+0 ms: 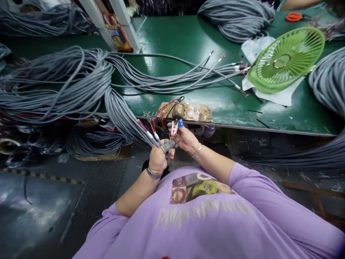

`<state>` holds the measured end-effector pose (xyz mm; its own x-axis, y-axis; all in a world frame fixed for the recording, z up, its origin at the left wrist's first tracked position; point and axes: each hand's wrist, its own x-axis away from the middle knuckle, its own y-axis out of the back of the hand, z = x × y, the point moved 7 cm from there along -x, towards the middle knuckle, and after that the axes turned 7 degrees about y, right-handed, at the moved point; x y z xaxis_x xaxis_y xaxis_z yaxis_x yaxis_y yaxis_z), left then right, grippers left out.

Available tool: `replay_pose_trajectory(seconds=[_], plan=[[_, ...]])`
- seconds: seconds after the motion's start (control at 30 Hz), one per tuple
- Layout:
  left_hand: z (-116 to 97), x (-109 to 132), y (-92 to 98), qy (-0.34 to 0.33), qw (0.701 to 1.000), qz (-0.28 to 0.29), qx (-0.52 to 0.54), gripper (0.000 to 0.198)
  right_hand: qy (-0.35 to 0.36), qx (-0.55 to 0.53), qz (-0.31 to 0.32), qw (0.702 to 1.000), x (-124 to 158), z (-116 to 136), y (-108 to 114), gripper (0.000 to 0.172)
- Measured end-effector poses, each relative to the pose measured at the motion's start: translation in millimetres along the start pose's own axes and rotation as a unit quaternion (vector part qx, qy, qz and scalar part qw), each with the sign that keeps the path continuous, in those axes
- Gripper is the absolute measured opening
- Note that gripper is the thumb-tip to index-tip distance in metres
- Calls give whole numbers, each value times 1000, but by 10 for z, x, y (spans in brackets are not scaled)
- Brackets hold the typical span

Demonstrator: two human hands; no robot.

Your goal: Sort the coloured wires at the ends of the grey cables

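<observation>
My left hand, with tape on a finger and a metal watch at the wrist, is closed around grey cable ends. Several grey cables run down to it from the bundle on the bench. White bands and bare coloured wires show at their tips. Close against it, my right hand is closed with blue tape on the thumb. At its fingertips is a small pale pink piece beside thin wires; its kind is too small to tell. Just beyond lies a wooden block with red and black leads.
A large grey cable bundle covers the left of the green bench. A green fan stands at right on white paper. Cable coils and orange-handled scissors lie at the back. A white post rises from the bench.
</observation>
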<state>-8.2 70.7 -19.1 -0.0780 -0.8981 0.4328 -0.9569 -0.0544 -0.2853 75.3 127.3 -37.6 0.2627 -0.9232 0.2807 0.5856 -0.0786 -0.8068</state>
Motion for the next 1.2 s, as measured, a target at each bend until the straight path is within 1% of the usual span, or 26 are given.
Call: replay_pose_trajectory(seconds=[0.17, 0.37, 0.47, 0.57, 0.63, 0.77, 0.87, 1.03, 1.2], plan=[[-7, -1, -12, -3, 1000, 3, -8, 28, -4, 0, -13, 1000, 11, -18, 24, 51], [-44, 86, -27, -39, 999, 9, -26, 28, -29, 16, 11, 999, 53, 8, 26, 55], [-31, 142, -35, -57, 997, 14, -43, 30, -49, 14, 30, 998, 70, 4, 34, 51], [-23, 162, -4, -78, 996, -4, -33, 28, -27, 35, 31, 999, 81, 38, 59, 39], [-26, 156, 18, -88, 996, -15, -19, 27, -5, 57, 34, 998, 91, 68, 64, 35], [-50, 123, 17, -91, 996, -22, -10, 27, 14, 80, 44, 996, 106, 87, 53, 38], [-57, 95, 8, -85, 996, -29, -16, 29, 19, 83, 35, 996, 103, 87, 50, 40], [-17, 54, 17, -77, 996, -38, -14, 28, 19, 62, 15, 998, 101, 95, 23, 40], [-1, 48, 14, -76, 996, -34, -13, 26, 17, 41, 16, 999, 88, 100, -2, 38]])
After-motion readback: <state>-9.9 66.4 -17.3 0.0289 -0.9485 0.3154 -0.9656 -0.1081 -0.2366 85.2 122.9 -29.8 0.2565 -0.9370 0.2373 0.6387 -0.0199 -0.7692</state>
